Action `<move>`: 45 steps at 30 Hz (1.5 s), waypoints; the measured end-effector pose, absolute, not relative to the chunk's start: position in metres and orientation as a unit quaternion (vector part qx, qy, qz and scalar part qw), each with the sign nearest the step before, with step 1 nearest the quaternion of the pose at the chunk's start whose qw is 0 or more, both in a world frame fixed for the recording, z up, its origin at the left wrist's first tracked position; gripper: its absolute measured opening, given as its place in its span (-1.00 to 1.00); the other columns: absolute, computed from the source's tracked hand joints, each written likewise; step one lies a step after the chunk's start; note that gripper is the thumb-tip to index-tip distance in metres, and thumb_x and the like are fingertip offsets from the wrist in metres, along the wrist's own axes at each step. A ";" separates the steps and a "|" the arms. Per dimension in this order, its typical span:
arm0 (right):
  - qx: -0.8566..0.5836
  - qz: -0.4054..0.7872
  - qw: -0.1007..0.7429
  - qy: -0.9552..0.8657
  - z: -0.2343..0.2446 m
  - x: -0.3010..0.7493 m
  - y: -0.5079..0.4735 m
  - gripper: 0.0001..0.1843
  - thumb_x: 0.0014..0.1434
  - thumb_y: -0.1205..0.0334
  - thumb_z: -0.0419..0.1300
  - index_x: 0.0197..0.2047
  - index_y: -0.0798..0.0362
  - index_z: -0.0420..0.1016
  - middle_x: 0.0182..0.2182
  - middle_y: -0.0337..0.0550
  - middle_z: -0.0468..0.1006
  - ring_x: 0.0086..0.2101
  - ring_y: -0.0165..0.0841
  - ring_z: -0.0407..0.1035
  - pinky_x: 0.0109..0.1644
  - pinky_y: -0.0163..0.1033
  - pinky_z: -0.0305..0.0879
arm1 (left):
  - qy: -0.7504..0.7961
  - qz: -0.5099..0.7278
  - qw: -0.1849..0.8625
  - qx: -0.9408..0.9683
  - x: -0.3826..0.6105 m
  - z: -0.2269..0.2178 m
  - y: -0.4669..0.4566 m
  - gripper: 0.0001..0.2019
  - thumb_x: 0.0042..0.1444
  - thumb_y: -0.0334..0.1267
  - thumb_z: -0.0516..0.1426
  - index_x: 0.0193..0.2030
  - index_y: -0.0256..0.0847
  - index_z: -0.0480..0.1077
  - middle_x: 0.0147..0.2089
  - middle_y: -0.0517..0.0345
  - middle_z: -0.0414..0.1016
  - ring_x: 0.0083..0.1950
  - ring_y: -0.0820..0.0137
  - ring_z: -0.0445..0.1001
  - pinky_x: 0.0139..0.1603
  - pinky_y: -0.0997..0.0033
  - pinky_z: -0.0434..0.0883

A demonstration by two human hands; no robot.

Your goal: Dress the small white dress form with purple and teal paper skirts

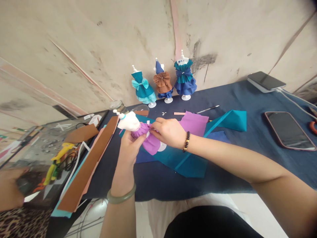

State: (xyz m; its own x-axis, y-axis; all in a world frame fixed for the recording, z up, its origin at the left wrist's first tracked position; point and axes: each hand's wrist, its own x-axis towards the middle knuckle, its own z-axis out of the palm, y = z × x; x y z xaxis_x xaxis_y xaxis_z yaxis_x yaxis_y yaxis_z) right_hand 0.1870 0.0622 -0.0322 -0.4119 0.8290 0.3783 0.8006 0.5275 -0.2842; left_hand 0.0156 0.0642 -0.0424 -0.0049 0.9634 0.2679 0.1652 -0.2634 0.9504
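A small white dress form is tilted to the left over the table, wearing a gathered purple dress. My left hand wraps round the dress at its waist from below. With fingers pinched, my right hand touches the front of the purple waist; a small white piece shows by the fingertips, and what they pinch is too small to make out. Under the hands lie teal cloth and a purple cloth piece.
Three dressed mini forms, in teal, brown and blue, stand by the wall. Phones lie right, a pen behind. At left are brown strips, a yellow glue gun and another person's hand.
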 end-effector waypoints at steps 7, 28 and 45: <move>-0.491 0.019 0.240 -0.837 -0.032 0.187 0.062 -0.69 0.37 0.16 0.03 -0.13 0.15 0.54 -0.28 -0.09 0.54 -0.41 -0.39 0.36 -0.46 -0.25 -0.13 | 0.492 0.489 0.302 0.654 0.008 -0.053 0.067 -0.50 -0.09 -0.20 0.33 0.03 -0.22 0.41 0.00 0.00 0.56 0.06 0.16 0.54 0.15 0.10 0.44; -0.467 -0.016 0.295 -0.834 -0.050 0.186 0.070 -0.64 0.38 0.19 0.01 0.13 0.16 0.39 -0.21 -0.01 0.61 -0.36 -0.34 0.45 -0.43 -0.27 0.08 | 0.507 0.509 0.206 0.665 0.012 -0.060 0.068 -0.48 -0.09 -0.20 0.34 0.03 -0.20 0.35 0.02 -0.01 0.50 0.13 0.15 0.49 0.22 0.12 0.37; -0.405 0.314 0.326 -0.795 -0.037 0.220 0.081 -0.64 0.30 0.27 0.12 0.14 0.13 0.46 -0.39 -0.20 0.61 -0.45 -0.46 0.41 -0.32 -0.34 0.26 | 0.428 0.495 0.370 0.660 0.001 -0.059 0.069 -0.40 -0.16 -0.12 0.38 0.04 -0.22 0.36 0.02 -0.08 0.56 0.07 0.11 0.55 0.15 0.02 0.45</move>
State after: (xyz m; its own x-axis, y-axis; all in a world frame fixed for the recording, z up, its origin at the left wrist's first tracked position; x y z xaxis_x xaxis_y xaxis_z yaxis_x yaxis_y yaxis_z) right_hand 0.2198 0.0806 -0.0373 -0.4593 0.8478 0.2651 0.4384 0.4759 -0.7625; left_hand 0.0011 0.0693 -0.0593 0.1437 0.9306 0.3367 0.1983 -0.3604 0.9115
